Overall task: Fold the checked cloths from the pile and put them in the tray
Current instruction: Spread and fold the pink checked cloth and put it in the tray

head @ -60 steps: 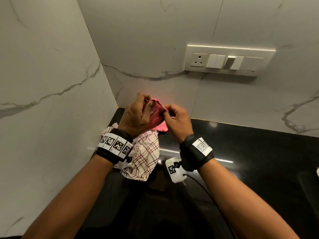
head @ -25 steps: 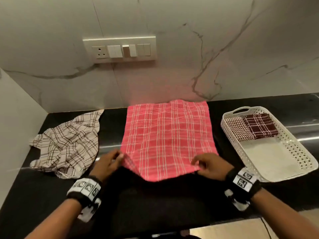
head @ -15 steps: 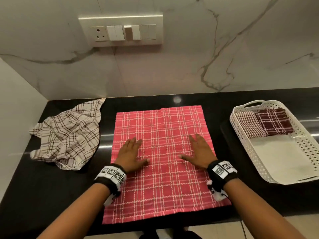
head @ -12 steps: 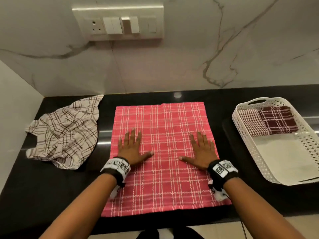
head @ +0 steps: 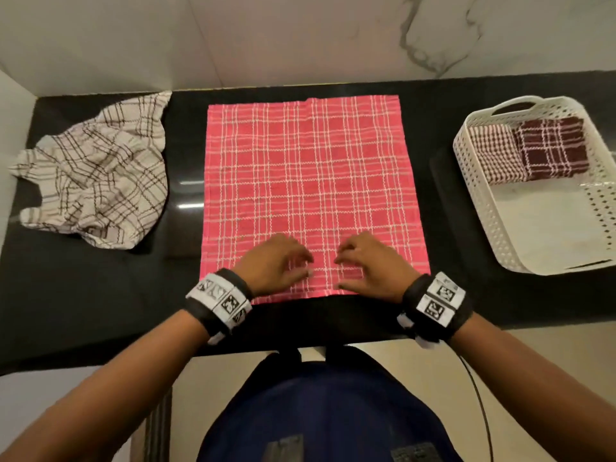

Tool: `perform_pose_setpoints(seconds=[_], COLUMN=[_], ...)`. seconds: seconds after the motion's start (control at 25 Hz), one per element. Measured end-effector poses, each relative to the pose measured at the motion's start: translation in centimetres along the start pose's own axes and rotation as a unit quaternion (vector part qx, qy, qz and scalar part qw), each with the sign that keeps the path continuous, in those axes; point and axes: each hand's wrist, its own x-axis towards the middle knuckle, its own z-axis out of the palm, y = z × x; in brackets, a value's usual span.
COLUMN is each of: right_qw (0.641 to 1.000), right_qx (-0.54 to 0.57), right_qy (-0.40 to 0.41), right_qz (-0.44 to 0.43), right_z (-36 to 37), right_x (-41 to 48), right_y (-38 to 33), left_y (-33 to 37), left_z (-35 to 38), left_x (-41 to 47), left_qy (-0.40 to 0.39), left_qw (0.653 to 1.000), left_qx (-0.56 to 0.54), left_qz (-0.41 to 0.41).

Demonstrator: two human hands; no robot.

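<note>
A pink checked cloth (head: pixel 306 175) lies spread flat on the black counter (head: pixel 83 295) in front of me. My left hand (head: pixel 276 261) and my right hand (head: pixel 370 265) rest side by side on its near part, close to the near edge, with the fingers bent and the fingertips on the fabric. A crumpled white cloth with dark checks (head: pixel 96 181) lies to the left. At the right stands the white perforated tray (head: pixel 480 201), which holds a folded red-and-white checked cloth (head: pixel 496 155) and a folded maroon checked cloth (head: pixel 550 148) at its far end.
A marble wall (head: pixel 300 38) closes off the back of the counter, and a side wall closes off the left. The counter's front edge runs just behind my wrists. A thin cable (head: pixel 480 405) hangs from my right wristband.
Both hands have slid from the cloth's middle back to its near edge, and the fingers have gone from flat to bent. The camera now looks further down.
</note>
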Motion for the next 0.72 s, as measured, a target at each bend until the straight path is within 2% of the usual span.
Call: perform_pose_setpoints(seconds=[0.08, 0.2, 0.32, 0.52, 0.72], right_qw=[0.998, 0.992, 0.995, 0.995, 0.998], right_qx=[-0.043, -0.116, -0.095, -0.097, -0.035], right_qy=[-0.036, -0.010, 0.003, -0.038, -0.027], right_qz=[-0.030, -0.045, -0.014, -0.009, 0.032], right_z=[1.5, 2.2, 1.8, 0.7, -0.9], right_x=[-0.5, 0.6, 1.8, 0.3, -3.9], right_y=[-1.5, -2.4, -2.4, 0.0, 1.9], left_y=[1.4, 2.8, 3.7, 0.8, -1.7], left_z=[2.4, 4.1, 4.0, 2.0, 0.7], left_x=[-1.7, -1.6, -0.2, -1.1, -6.0], left_qy=[-0.021, 0.021, 0.059, 0.062, 0.036], left_qw=[0.998, 0.990, 0.980, 0.990, 0.997], left_qx=[0.051, 0.129, 0.162, 0.050, -0.040], left_qz=[-0.004, -0.061, -0.100, -0.116, -0.060])
